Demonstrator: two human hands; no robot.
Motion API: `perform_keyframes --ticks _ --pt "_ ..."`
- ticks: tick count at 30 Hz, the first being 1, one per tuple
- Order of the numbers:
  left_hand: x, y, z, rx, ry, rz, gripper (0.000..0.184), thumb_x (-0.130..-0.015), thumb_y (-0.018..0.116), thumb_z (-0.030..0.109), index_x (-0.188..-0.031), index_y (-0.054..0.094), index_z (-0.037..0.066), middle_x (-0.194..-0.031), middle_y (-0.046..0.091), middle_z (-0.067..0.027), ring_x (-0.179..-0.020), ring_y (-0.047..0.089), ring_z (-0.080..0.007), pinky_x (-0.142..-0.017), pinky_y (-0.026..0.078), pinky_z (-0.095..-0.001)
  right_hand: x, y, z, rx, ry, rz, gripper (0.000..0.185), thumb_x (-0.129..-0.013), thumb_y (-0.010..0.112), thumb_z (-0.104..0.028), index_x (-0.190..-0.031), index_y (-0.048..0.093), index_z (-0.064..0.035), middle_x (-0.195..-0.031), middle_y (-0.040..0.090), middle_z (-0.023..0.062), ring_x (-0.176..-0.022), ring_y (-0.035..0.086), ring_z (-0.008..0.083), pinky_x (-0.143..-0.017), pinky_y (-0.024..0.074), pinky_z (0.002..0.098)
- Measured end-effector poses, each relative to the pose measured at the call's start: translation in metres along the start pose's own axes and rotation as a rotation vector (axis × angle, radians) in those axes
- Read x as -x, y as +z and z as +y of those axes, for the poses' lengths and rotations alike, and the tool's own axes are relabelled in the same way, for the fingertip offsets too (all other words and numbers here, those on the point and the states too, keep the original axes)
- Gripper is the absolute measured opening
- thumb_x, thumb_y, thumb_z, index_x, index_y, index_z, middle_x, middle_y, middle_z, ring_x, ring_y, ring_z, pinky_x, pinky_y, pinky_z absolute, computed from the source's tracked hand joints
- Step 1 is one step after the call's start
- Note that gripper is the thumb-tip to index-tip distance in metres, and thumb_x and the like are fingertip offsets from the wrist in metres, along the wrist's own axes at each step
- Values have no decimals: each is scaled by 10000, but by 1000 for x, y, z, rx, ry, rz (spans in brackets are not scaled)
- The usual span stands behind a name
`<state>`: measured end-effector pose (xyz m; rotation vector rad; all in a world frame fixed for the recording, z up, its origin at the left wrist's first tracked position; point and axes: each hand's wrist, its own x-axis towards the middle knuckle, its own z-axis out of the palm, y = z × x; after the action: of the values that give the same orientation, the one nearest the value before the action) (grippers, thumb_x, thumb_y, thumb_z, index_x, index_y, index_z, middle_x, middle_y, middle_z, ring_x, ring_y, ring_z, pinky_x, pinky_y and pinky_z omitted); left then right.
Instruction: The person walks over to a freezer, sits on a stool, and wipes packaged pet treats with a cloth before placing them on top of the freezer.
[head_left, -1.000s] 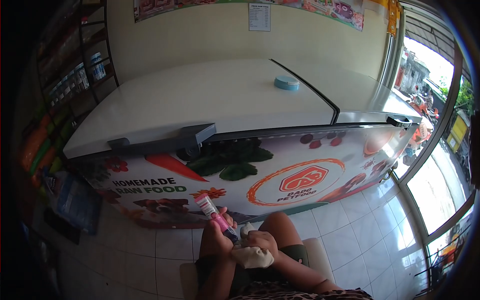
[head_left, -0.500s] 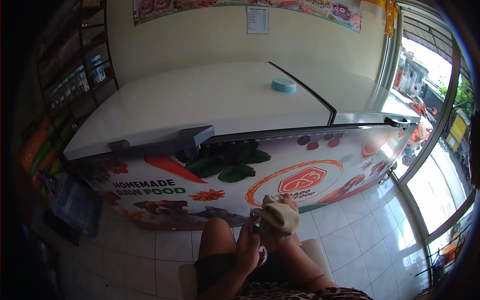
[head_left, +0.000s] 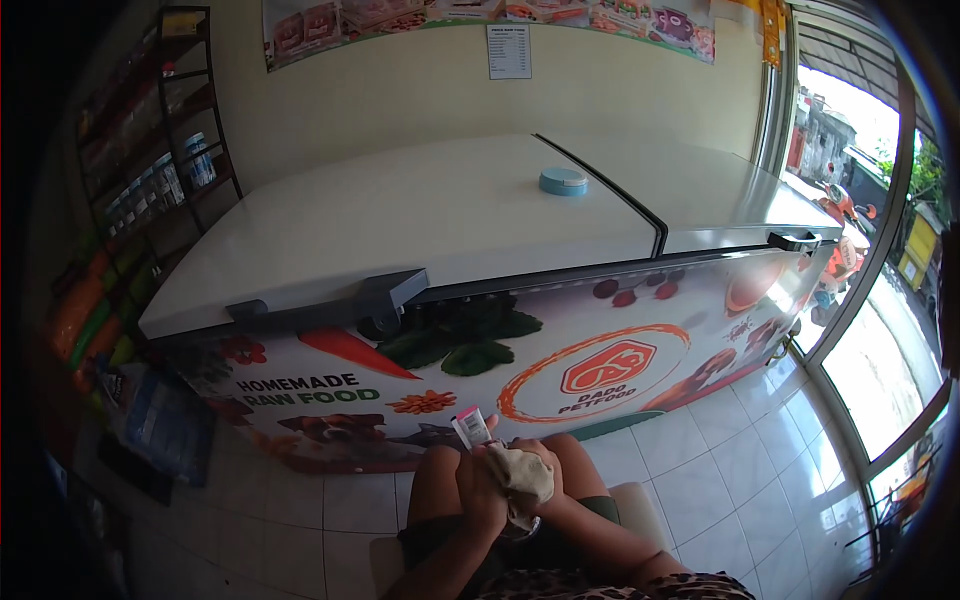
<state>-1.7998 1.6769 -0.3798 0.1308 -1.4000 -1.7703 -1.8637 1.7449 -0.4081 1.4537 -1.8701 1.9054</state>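
Observation:
A small white item with a pink end and a printed label (head_left: 471, 427) sticks up out of my left hand (head_left: 482, 498), whose fingers are closed around it. Its exact kind is hard to make out. My right hand (head_left: 541, 458) is wrapped in or gripping a crumpled beige cloth (head_left: 522, 476), which presses against the left hand. Both hands meet above my lap, between the knees. Close to the left wrist a shiny rounded thing (head_left: 520, 528) shows partly under the cloth.
A long chest freezer (head_left: 400, 220) with printed front stands before my knees. On its lid sits a round light-blue container (head_left: 563, 182). A dark shelf rack (head_left: 170, 150) with jars is at left, a glass door (head_left: 850, 300) at right, and tiled floor (head_left: 700, 480) below.
Both hands have come lower and slightly left, closer to my lap. The pink-and-white item now shows above the left hand. The cloth has moved down with the right hand. The view has tilted slightly.

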Motion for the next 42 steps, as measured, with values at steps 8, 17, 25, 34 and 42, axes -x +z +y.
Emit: perform_keyframes --ticks 8,17,25,34,42 --pt "-144 -21 117 -478 634 96 222 -855 533 202 -1002 582 43 -829 537 -44 -756 491 -131 -710 394 -281 31 1 92 -882 863 365 280 -810 498 -175 -1040 528 -18 -957 584 83 -882 578 199 -786 451 284" --pt "-317 -47 89 -1598 613 -272 263 -725 538 -36 -931 644 90 -844 605 -56 -771 569 -235 -757 414 -342 75 -11 216 -1304 759 611 267 -874 409 -273 -1029 524 -90 -966 556 65 -889 555 186 -753 460 292" --pt "-98 -19 78 -873 486 -925 133 -691 610 33 -814 604 83 -768 549 -41 -701 548 -214 -613 423 -311 66 -15 179 -1382 899 504 300 -848 410 -292 -1035 530 -90 -947 567 80 -861 558 216 -746 465 322" --pt "15 -45 -40 -1287 21 -1363 172 -756 572 150 -891 572 42 -857 585 -136 -801 593 -293 -664 475 -387 55 16 133 -1153 1132 218 310 -854 491 -262 -1092 513 -65 -1014 590 78 -941 562 199 -827 442 326" --pt "27 -47 -65 -1412 -192 -1425 135 -719 555 90 -846 557 45 -840 612 -164 -823 589 -323 -716 458 -408 63 17 120 -1084 1146 59 303 -856 527 -262 -1092 513 -72 -990 583 50 -896 567 167 -812 443 293"
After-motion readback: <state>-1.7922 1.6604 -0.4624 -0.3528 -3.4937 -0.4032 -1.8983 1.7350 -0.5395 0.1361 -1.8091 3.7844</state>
